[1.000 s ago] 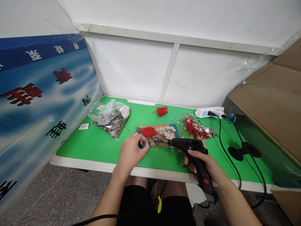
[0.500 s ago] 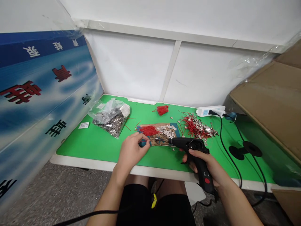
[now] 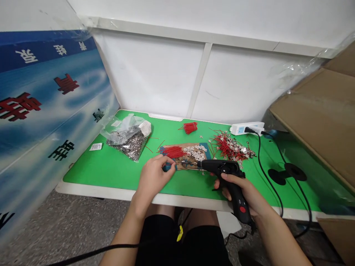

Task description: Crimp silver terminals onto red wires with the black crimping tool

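Blk solder gun (image 3: 227,168) in R hand (image 3: 247,193)

Red "青蛙" characters (image 3: 67,84) on the blue panel (image 3: 91,79)

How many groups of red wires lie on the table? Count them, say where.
3: a compact bundle toward the back, a row on the cardboard, and a heap right of the cardboard. A few stray strands lie apart.

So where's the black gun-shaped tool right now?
In the head view, the black gun-shaped tool is right of center, held in the right hand, its tip pointing left over the cardboard.
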`<state>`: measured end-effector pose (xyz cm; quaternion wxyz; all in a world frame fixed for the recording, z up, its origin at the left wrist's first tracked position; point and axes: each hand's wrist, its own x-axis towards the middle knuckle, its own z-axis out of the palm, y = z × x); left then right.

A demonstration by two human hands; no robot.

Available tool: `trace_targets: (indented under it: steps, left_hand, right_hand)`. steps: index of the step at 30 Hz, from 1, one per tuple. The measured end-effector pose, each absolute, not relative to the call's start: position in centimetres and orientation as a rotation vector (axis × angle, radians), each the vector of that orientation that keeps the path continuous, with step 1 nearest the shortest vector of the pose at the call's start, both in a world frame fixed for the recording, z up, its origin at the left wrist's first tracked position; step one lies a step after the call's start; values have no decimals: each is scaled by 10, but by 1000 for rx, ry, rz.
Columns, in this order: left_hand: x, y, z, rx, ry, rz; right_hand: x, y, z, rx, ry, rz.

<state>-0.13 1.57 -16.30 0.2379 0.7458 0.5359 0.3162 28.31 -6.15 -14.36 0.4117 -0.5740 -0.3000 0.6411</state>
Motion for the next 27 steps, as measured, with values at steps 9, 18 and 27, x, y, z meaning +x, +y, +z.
trace_targets:
  steps: [9,18,27]
  left_hand:
    - [0,16,-165,2047,1453,885]
    - [-2,15,-166,2063,1446,895]
    - [-2,16,-166,2055,1449,882]
  right_hand:
    - [285,-61,-144,-1530,-748,1599]
    - [281,-59,-141,-1431,-719,1628]
    - [284,-61,-141,-1468,-772,1614]
